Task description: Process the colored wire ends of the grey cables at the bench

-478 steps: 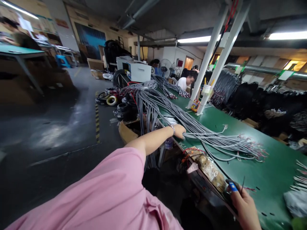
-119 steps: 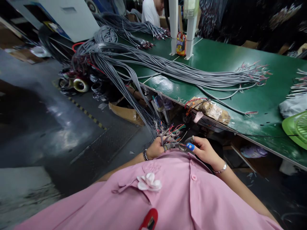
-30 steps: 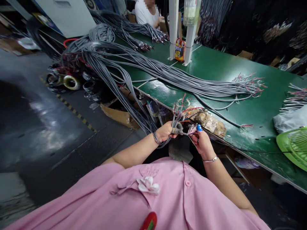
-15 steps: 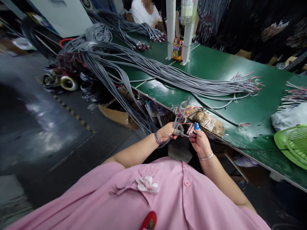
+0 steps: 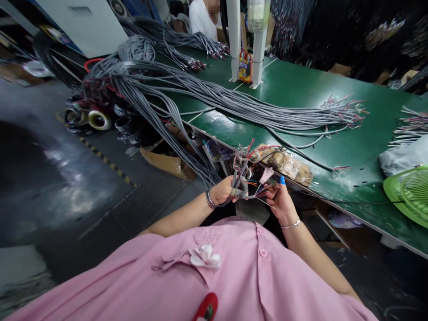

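My left hand (image 5: 223, 191), wearing a bracelet, is closed around several grey cables (image 5: 238, 192) in front of the table edge. Frayed strands and stripped red and white wires (image 5: 245, 160) stick up above this fist. One cable end points right, its thin coloured wires (image 5: 261, 191) fanned out toward my right hand (image 5: 281, 200). There the fingers are curled at the wires, while the thumb, in a blue finger cover (image 5: 282, 180), stands up apart from them. A pink piece (image 5: 266, 174) shows just above the wires; whether it wraps a finger is unclear.
A long bundle of grey cables (image 5: 234, 100) crosses the green table (image 5: 301, 84). A taped brown block (image 5: 290, 166) sits at its near edge, a green fan (image 5: 409, 196) at the right. Across the table is a person in white (image 5: 202, 20). An opened carton (image 5: 167, 162) lies below.
My left hand has moved slightly left and down with the cables. The right hand has shifted a little right and lower, its thumb now farther from the pink piece. The coloured wires are more fanned out.
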The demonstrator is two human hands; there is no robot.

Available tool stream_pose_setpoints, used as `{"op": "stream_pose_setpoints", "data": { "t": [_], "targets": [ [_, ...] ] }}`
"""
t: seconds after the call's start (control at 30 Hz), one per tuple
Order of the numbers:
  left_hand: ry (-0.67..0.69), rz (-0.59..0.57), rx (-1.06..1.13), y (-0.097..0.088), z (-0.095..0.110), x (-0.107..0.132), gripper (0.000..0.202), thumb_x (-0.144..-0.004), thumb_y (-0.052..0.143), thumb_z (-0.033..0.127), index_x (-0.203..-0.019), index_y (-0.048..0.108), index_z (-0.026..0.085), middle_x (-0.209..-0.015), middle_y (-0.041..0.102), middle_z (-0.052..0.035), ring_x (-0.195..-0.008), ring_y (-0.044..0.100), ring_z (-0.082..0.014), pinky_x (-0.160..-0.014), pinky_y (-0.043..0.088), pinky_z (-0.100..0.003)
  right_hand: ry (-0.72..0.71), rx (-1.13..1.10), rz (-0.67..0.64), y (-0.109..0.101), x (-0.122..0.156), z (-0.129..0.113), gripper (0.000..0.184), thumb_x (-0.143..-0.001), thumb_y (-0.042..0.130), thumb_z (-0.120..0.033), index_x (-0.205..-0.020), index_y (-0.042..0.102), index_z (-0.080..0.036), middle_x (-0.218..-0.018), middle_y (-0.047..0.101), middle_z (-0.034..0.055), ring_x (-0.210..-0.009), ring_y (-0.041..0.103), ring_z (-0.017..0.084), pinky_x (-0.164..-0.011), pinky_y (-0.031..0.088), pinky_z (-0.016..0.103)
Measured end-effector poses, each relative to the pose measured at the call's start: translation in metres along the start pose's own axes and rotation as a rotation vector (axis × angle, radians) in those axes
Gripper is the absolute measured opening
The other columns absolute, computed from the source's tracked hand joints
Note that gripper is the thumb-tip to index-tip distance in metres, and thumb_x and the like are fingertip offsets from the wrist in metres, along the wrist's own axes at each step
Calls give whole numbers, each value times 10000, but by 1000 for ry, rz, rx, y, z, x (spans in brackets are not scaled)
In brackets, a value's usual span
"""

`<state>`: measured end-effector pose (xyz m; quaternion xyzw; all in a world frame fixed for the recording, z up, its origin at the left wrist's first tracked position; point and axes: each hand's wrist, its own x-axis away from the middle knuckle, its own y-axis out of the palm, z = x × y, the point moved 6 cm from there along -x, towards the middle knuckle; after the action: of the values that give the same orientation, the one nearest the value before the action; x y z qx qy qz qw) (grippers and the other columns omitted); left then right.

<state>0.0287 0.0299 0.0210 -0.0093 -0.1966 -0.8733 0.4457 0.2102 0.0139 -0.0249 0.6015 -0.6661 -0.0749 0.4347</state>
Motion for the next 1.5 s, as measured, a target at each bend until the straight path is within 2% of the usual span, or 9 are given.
{"op": "stream_pose_setpoints", "data": {
  "t": [0.27,0.57,0.67,0.83,0.93,1.0,1.07,1.23,1.5],
  "targets": [
    [-52,13,-20,9,-11,32,383,-517,896,322,-679,653,74,-625,677,-47,-365,479,-54,-330,380,-164,-2,55,-66,-7,11,5,485,-750,687,-653,-859,673,-181,-761,660,30,-414,328,33,-291,184,147],
    [22,137,-16,-2,-26,51,358,-587,884,296,-737,640,81,-710,692,-42,-401,495,-43,-370,388,-162,-18,81,-112,-2,30,9,385,-759,734,-544,-783,668,-166,-751,642,25,-426,301,28,-309,163,149],
    [7,165,41,-1,-34,51,382,-611,878,318,-831,668,87,-773,715,-68,-506,597,-84,-447,443,-169,-77,173,-114,1,37,7,386,-761,729,-537,-842,686,-162,-773,631,22,-440,291,29,-329,166,158],
    [22,123,105,5,-36,47,410,-661,854,343,-956,722,91,-1055,725,-159,-954,692,-209,-786,548,-274,-312,617,-15,0,55,-12,340,-824,656,-516,-905,677,-187,-775,623,23,-504,392,80,-405,311,196],
    [0,101,66,8,-33,49,406,-662,852,363,-940,730,95,-1055,727,-160,-961,693,-215,-805,549,-294,-689,1101,48,17,80,-37,305,-852,618,-480,-945,693,-199,-892,654,70,-747,562,187,-650,489,317],
    [-14,82,43,11,-33,51,416,-663,849,381,-937,727,94,-1023,733,-158,-916,700,-206,-773,554,-288,-908,1335,58,35,98,-46,283,-863,612,-440,-995,694,-203,-1017,658,101,-920,581,244,-789,481,370],
    [-34,63,22,16,-33,51,425,-672,840,396,-946,719,94,-1004,735,-158,-873,705,-202,-721,558,-280,-923,1438,-7,48,107,-42,264,-874,610,-416,-1011,684,-203,-981,665,93,-874,589,232,-763,470,346],
    [-69,3,-34,34,-36,46,483,-655,844,428,-970,708,89,-896,744,-127,-744,700,-181,-643,553,-265,-736,1350,-204,66,103,-16,252,-905,571,-377,-735,605,-195,-636,553,-2,-588,475,137,-561,380,259],
    [-55,27,-61,24,-30,55,448,-733,763,510,-829,637,90,-713,694,-72,-578,671,-141,-543,536,-231,-705,1007,-70,38,95,-23,280,-895,599,-401,-721,590,-182,-616,541,-17,-561,459,120,-547,374,254]
  ]
}}
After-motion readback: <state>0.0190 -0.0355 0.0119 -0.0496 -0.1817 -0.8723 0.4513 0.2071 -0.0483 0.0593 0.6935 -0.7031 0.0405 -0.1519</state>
